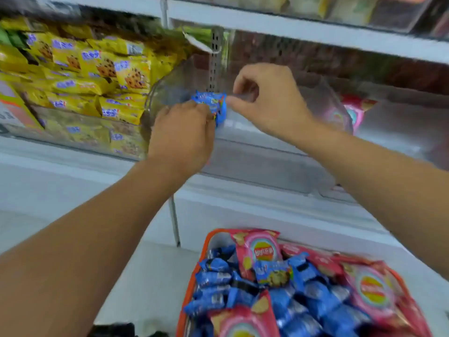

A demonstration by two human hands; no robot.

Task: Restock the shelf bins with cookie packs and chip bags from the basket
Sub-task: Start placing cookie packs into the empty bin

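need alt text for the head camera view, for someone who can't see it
A person's left hand grips a small blue cookie pack at a clear plastic shelf bin, the right hand pinching beside it. An orange basket of blue packs and pink chip bags sits below.

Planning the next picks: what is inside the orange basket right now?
The orange basket holds a heap of blue cookie packs and pink chip bags. Whatever lies beneath that top layer is covered, and the frame edge cuts the basket off.

Both my arms reach forward. My left hand (182, 132) has its fingers curled closed; my right hand (264, 98) pinches with thumb and forefinger.
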